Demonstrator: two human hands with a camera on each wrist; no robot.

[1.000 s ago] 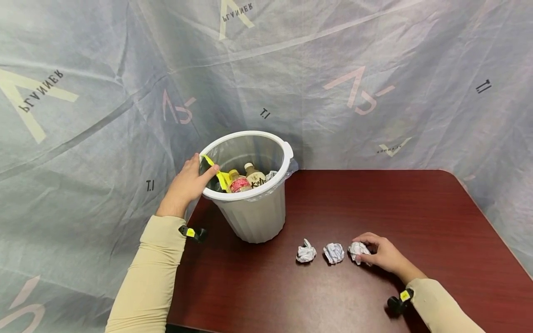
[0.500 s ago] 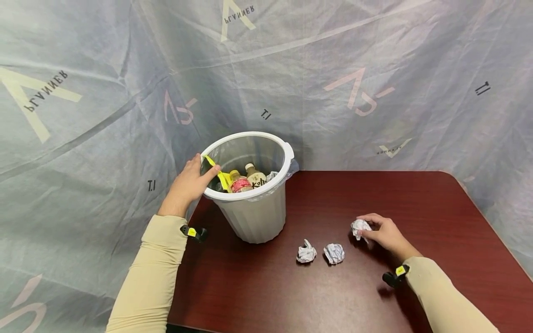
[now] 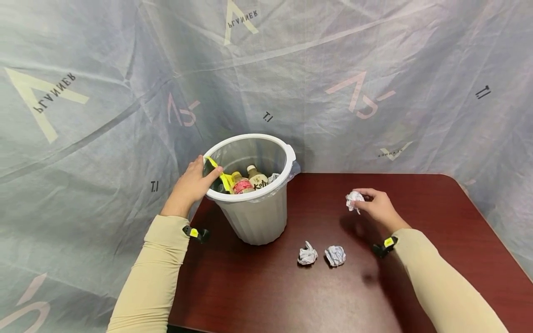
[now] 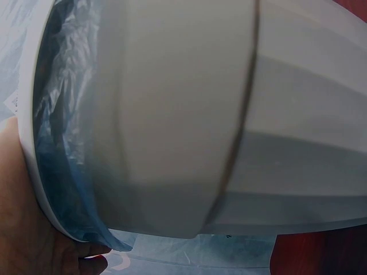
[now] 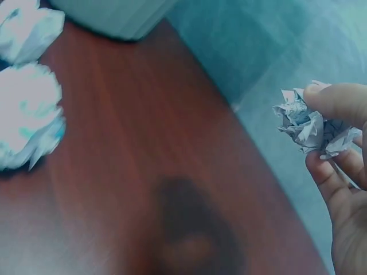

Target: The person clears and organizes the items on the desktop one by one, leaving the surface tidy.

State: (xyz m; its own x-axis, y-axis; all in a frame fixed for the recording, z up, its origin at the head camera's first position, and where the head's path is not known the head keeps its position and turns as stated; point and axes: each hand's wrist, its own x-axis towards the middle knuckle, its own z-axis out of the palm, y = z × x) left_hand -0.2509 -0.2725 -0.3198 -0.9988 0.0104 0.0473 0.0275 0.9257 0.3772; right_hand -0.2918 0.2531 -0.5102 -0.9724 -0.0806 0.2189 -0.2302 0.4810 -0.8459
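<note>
My left hand grips the left rim of a light grey trash can, thumb over the inner side and the other fingers outside. The left wrist view shows the clear liner folded down under the rim beside that hand. Above the table at right, my right hand pinches a crumpled paper ball between thumb and fingers. Two more paper balls lie on the tabletop in front of the can: a left one and a right one.
Inside the can are a bottle with a red label, a bottle with a cream label, a yellow item and some white crumpled paper. The dark red table backs onto grey printed curtains.
My right hand has lifted the rightmost paper ball off the table and carried it up and toward the back. My left hand stays on the rim, and the head view has shifted slightly.
</note>
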